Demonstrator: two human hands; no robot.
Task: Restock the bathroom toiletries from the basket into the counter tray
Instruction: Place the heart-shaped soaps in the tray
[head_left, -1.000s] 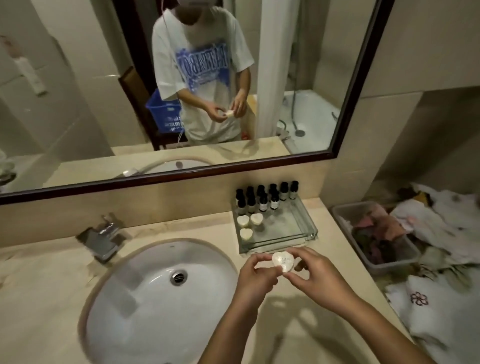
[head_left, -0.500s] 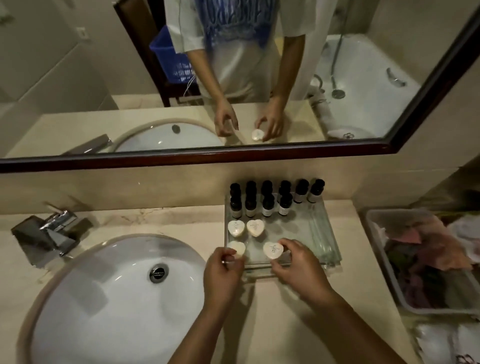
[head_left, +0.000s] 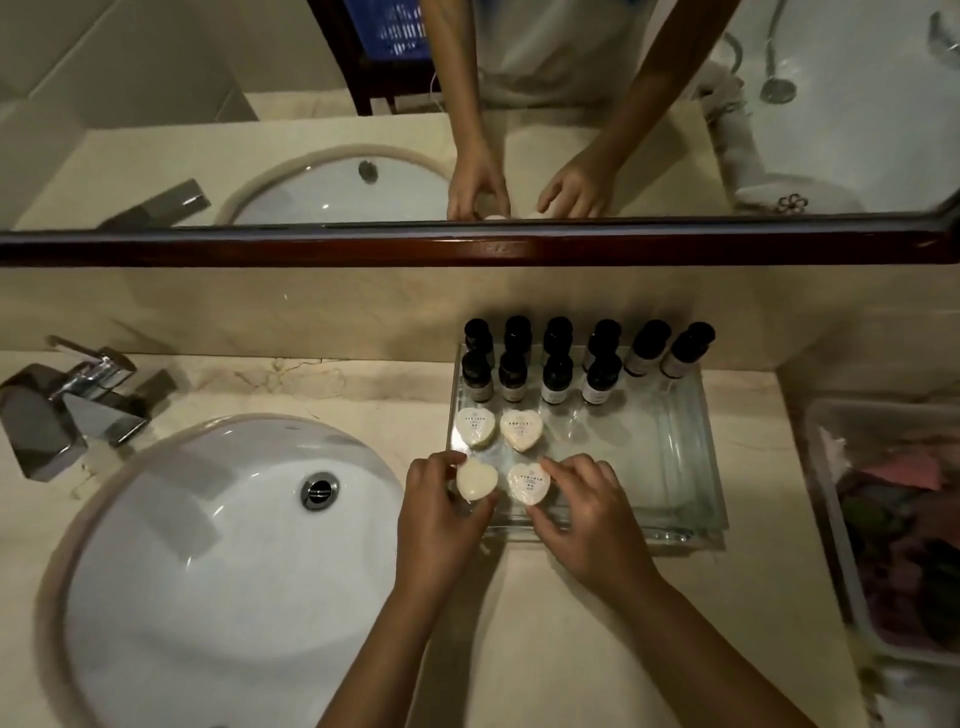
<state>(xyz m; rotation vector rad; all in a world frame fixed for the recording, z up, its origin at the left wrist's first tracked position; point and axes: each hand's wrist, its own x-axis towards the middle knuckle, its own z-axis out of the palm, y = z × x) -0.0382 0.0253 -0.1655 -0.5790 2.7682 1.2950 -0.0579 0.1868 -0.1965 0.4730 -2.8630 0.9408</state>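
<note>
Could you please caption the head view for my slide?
Both hands, left hand and right hand, set heart-shaped soaps into the glass tray beside the sink.

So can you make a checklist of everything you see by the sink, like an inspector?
Surface: beige marble counter with a white oval sink and a chrome faucet.
Job's things: clear glass tray holding ten small dark-capped bottles in two rows and four white heart-shaped soaps; two lie behind, two in front.
Clutter: clear plastic bin of pink and dark items, at the right.
Hands: left hand touches the front left soap; right hand touches the front right soap.
Cables: nothing seen.
Surroundings: dark wood-framed mirror reflecting a bathtub and a blue basket.
</note>
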